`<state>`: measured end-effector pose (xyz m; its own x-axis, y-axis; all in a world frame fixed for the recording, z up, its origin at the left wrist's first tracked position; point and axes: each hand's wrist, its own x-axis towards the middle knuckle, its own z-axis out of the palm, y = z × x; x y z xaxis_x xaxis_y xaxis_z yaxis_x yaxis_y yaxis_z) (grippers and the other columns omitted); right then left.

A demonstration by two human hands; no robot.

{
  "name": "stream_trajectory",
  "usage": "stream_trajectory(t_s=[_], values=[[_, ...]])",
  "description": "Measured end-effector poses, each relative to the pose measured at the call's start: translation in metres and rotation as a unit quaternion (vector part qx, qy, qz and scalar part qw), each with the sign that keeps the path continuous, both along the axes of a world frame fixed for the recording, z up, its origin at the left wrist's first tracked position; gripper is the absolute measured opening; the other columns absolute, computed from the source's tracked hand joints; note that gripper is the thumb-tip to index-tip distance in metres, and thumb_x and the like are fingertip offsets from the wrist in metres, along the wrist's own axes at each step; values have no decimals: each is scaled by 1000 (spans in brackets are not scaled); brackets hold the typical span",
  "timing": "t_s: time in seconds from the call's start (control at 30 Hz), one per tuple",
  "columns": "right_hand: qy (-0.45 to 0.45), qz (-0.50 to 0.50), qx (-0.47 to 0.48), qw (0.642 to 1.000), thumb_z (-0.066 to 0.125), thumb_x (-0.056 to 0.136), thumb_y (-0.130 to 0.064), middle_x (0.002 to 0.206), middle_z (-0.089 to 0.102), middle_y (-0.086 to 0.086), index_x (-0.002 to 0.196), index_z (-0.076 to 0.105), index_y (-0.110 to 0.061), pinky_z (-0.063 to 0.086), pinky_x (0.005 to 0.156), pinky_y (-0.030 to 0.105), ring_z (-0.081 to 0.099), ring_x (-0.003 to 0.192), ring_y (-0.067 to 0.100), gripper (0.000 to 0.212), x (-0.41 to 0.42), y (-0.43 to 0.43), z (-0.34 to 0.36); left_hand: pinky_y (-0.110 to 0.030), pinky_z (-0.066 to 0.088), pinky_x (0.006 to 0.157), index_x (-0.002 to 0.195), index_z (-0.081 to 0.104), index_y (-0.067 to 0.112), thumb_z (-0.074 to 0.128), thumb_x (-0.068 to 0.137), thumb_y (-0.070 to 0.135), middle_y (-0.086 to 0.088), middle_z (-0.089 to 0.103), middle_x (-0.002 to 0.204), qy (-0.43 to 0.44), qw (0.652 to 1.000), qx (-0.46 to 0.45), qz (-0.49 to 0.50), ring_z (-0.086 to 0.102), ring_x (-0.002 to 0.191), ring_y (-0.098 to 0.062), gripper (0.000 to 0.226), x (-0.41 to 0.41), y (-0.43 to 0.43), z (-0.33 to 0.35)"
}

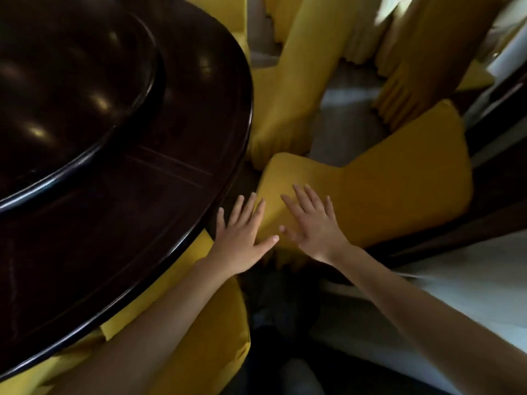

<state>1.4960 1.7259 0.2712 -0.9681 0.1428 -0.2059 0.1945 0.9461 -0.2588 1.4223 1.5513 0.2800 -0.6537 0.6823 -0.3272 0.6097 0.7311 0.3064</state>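
Note:
A chair in a yellow fabric cover [385, 195] stands just right of a dark round wooden table [142, 209]. My left hand [242, 238] lies flat with fingers spread on the seat's near left edge, next to the table rim. Flat on the seat cover rests my right hand [310, 223], fingers straight and pointing away from me. Neither hand holds anything.
A raised dark turntable [71, 89] sits on the table. Another yellow-covered chair [199, 337] is tucked under the table below my left arm. More yellow-covered chairs [285, 104] stand beyond, over pale floor [339, 132]. A white surface [470, 280] lies at the right.

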Motion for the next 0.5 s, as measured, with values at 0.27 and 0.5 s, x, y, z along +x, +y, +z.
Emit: stream_trajectory(t_s=[0.27,0.5], values=[[20,81,12,996,29,95,-58,160,-12,-2,152,4,-30,-5,115,57,-19,145,20,68,-30,-7,19,-53,-11,114,148,-13,28,27,90,63,6,-20,157,16,996,28,79,-23,143,-16,79,-16,-16,16],[41,20,17,999,30,95,-57,160,-11,-2,152,6,-29,-3,115,59,-17,146,20,67,-11,51,30,-53,-12,114,148,-14,27,28,91,61,5,-21,157,13,998,56,34,-24,142,-16,78,-15,42,27]])
